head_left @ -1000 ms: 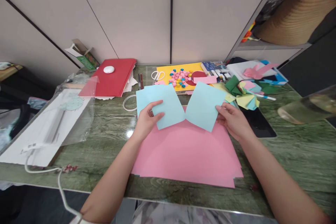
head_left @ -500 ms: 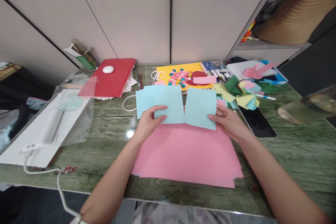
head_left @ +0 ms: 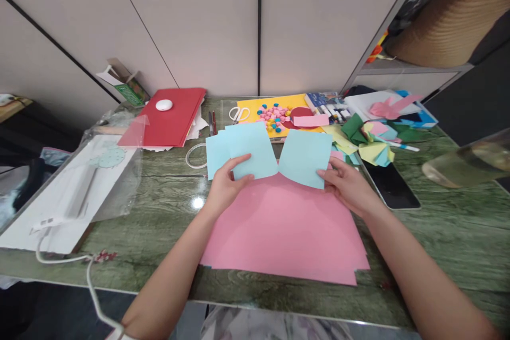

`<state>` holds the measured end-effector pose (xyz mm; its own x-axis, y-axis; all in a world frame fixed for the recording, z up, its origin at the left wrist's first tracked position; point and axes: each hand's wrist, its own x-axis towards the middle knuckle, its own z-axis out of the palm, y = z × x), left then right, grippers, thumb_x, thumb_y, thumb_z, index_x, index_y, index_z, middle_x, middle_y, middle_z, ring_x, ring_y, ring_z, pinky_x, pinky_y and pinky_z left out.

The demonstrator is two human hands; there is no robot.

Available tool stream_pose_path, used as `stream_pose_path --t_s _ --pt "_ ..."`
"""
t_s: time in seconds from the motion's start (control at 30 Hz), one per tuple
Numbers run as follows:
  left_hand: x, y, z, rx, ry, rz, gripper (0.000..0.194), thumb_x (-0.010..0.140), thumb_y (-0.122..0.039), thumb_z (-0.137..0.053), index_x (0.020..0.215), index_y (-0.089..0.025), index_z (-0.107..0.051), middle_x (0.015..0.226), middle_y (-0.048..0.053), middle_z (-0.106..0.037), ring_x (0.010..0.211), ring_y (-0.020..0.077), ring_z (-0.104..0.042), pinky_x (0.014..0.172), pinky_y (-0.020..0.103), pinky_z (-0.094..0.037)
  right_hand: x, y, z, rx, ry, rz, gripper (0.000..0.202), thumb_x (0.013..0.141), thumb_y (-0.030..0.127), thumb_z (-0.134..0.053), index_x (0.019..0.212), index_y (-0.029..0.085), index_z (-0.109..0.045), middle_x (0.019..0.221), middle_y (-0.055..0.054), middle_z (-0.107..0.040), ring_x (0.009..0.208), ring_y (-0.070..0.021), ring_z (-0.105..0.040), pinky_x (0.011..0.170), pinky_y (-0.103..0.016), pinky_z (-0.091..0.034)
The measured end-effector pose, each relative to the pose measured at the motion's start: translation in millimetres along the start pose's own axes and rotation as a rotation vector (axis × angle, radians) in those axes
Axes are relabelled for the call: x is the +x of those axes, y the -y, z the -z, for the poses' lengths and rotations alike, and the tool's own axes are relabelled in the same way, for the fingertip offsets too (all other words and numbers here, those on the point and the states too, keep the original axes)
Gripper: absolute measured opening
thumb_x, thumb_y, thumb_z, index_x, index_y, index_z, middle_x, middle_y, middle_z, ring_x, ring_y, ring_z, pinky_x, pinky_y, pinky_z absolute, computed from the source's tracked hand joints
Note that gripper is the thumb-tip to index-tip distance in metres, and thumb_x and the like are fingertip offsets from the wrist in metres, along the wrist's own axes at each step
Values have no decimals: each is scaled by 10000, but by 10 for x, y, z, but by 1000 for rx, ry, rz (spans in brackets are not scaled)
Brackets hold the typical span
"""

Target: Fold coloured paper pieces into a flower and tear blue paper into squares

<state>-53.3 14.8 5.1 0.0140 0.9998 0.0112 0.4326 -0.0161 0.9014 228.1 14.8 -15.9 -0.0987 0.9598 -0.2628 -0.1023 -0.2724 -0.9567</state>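
Observation:
My left hand pinches the left piece of light blue paper between thumb and fingers. Between thumb and fingers, my right hand grips the right piece of light blue paper by its outer edge. A V-shaped gap parts the two pieces at the top, and they meet near their lower inner corners; whether they are still joined there I cannot tell. Behind the left piece, more light blue paper shows. Beneath both hands lies pink paper on the table.
White scissors and small crumpled paper balls lie at the back on yellow paper. Left stands a red folder. Right are folded paper pieces, a dark phone and a clear container.
Both hands have tilted the blue pieces outward at the top, widening the gap between them. Their lower edges have lifted and now curve.

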Motion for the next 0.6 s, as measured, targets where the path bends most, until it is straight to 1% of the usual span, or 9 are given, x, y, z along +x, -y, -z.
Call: stream_pose_path --t_s 0.07,0.17,0.3,0.4,0.47,0.53,0.6 --pt "3 18 -3 0 -25 -28 435 699 -292 -656 1129 -273 -589 940 -8 -611 483 65 -329 466 221 -288 -5 9 -9 21 7 -1 349 681 303 -679 1009 239 -580 692 39 -619 578 -92 -557 501 -202 -424" --pt "14 50 9 -10 -53 -59 444 700 -301 -659 1136 -276 -581 1014 -6 -613 549 83 -415 511 225 -340 1 16 6 41 -2 18 329 684 293 -674 997 241 -588 634 55 -594 535 -79 -519 487 -197 -398" --pt "45 80 46 -68 -70 -79 460 699 -288 -662 1148 -251 -573 1111 15 -597 756 145 -541 662 254 -429 17 27 52 29 -33 32 305 672 295 -680 960 234 -602 568 63 -539 478 -72 -453 468 -202 -383" --pt "59 78 59 -107 -58 -81 463 690 -271 -666 1142 -230 -578 1127 31 -595 890 192 -558 758 286 -443 25 38 82 4 -39 18 321 667 301 -681 970 236 -599 547 65 -507 466 -74 -439 453 -201 -385" --pt "57 69 61 -107 -44 -73 479 680 -265 -672 1148 -234 -574 1135 29 -592 894 197 -561 758 289 -446 31 41 102 -27 -45 30 303 677 305 -673 963 235 -599 519 72 -475 442 -66 -411 422 -185 -360" --pt "48 61 62 -91 -20 -64 509 679 -254 -672 1173 -253 -552 1160 21 -578 847 182 -567 721 281 -449 36 41 123 -59 -55 38 275 687 314 -664 942 230 -605 509 74 -453 422 -55 -378 381 -165 -319" --pt "44 65 68 -77 15 -52 531 685 -250 -663 1197 -275 -525 1186 13 -561 788 162 -570 674 270 -451 40 38 141 -72 -67 29 262 683 333 -665 916 223 -615 554 58 -484 442 -54 -398 361 -152 -311"
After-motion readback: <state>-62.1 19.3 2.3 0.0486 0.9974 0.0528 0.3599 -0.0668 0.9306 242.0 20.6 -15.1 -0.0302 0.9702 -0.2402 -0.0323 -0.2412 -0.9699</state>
